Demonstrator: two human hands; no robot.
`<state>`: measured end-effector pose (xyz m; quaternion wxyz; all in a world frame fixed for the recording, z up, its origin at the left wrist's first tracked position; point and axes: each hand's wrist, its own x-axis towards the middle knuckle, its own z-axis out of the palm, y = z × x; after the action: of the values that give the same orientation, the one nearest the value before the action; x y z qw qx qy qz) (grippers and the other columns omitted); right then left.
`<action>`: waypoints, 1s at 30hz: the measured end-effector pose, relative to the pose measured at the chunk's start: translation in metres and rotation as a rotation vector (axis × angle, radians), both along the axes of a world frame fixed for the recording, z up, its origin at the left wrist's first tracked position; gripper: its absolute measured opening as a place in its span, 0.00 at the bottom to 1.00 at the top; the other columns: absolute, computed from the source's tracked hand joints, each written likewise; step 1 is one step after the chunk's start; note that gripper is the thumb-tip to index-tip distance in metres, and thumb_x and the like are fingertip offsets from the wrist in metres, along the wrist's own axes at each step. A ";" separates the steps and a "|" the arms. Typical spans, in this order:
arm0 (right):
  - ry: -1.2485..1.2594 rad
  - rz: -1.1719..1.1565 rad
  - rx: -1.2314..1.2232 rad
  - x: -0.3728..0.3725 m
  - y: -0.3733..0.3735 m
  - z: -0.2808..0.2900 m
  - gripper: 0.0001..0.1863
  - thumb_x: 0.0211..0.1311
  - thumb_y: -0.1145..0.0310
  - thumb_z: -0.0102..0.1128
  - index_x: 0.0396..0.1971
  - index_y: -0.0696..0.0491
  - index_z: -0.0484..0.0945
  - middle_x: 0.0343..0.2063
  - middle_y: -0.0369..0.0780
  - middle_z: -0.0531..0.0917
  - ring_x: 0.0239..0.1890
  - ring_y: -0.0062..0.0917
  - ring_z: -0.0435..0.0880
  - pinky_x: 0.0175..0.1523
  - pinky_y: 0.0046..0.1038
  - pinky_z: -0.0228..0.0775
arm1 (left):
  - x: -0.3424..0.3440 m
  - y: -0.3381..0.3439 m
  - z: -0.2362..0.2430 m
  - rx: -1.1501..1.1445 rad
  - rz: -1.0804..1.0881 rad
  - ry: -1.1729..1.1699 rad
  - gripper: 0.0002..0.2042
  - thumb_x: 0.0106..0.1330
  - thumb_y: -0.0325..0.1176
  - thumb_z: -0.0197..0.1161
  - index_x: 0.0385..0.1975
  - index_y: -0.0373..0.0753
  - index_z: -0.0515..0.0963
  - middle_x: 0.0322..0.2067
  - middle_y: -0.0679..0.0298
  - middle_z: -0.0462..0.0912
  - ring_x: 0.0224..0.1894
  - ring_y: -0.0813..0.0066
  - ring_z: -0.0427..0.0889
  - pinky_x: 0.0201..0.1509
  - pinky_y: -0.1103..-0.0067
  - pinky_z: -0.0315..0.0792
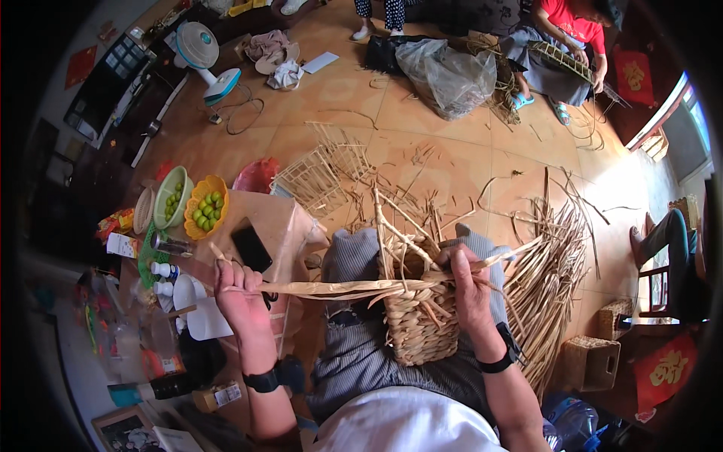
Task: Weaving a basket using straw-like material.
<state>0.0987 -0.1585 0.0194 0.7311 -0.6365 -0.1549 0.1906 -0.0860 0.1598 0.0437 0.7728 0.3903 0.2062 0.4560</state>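
On my lap rests a half-woven basket (424,331) of dried plant strands, with loose ends sticking up along its upper rim. My left hand (239,288) is closed round one end of a long flat strand (324,288), which is drawn out leftward from the basket. At the basket's right upper edge, my right hand (468,282) pinches the woven rim and strands there. Its fingertips are partly hidden behind strands and the hand itself.
To my right lies a large heap of dried strands (553,279). A table (260,207) at left bears bowls of green fruit (205,209), a phone (251,247) and bottles. Wire frames (316,177) stand ahead. A person in red (576,30) works at the far right; finished baskets (593,361) sit at right.
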 end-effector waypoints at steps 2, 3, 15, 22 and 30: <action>-0.048 -0.020 -0.042 0.001 0.002 0.002 0.24 0.84 0.53 0.49 0.33 0.57 0.78 0.29 0.30 0.77 0.34 0.15 0.70 0.41 0.22 0.63 | 0.006 -0.006 0.010 0.195 0.029 0.313 0.12 0.82 0.38 0.56 0.54 0.39 0.80 0.20 0.75 0.66 0.22 0.87 0.63 0.27 0.83 0.61; -0.021 -0.046 -0.015 0.002 0.000 -0.003 0.23 0.84 0.53 0.49 0.33 0.57 0.78 0.29 0.30 0.77 0.34 0.15 0.70 0.41 0.22 0.62 | 0.016 -0.014 0.018 0.385 0.044 0.633 0.14 0.82 0.38 0.56 0.58 0.39 0.78 0.21 0.73 0.71 0.22 0.84 0.68 0.29 0.82 0.67; 0.221 -0.006 0.002 0.004 -0.008 0.011 0.22 0.84 0.53 0.49 0.35 0.55 0.81 0.29 0.30 0.80 0.31 0.11 0.73 0.36 0.19 0.66 | 0.059 -0.141 0.022 1.430 -0.438 0.959 0.20 0.66 0.40 0.72 0.53 0.39 0.77 0.42 0.56 0.86 0.47 0.50 0.85 0.55 0.61 0.77; -0.043 -0.039 0.212 0.017 -0.004 0.036 0.24 0.84 0.52 0.50 0.35 0.58 0.81 0.34 0.35 0.84 0.38 0.18 0.79 0.47 0.24 0.71 | 0.066 -0.124 0.011 1.087 -0.537 0.738 0.10 0.77 0.38 0.63 0.48 0.38 0.79 0.31 0.56 0.86 0.33 0.54 0.87 0.40 0.71 0.79; -1.055 0.497 -0.190 -0.034 0.073 0.056 0.10 0.57 0.65 0.66 0.35 0.54 0.84 0.29 0.41 0.86 0.33 0.40 0.87 0.47 0.37 0.81 | 0.062 -0.115 -0.026 0.520 -0.779 0.188 0.16 0.68 0.39 0.70 0.49 0.35 0.80 0.42 0.66 0.86 0.46 0.79 0.84 0.51 0.77 0.77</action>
<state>0.0647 -0.0852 0.0759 0.4283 -0.6527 -0.6243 0.0270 -0.0236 0.0447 0.0178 0.7409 0.6586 -0.0075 0.1314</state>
